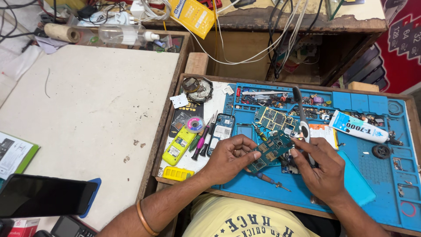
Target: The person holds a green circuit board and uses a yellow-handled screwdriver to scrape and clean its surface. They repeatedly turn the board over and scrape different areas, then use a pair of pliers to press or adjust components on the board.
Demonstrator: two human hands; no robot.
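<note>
Item: small green circuit board [271, 151], held above the blue work mat [364, 175] — pinched at its left edge by my left hand [228, 158], fingers curled under it. My right hand [322, 169] grips a white-handled brush [302, 116], thumb touching the board's right edge. Nearby on the mat: a second circuit board [274, 118], a white glue tube [358, 127], a screwdriver [269, 180] just below the board. Left of the mat — a yellow phone housing [179, 145] and a solder spool [195, 124].
</note>
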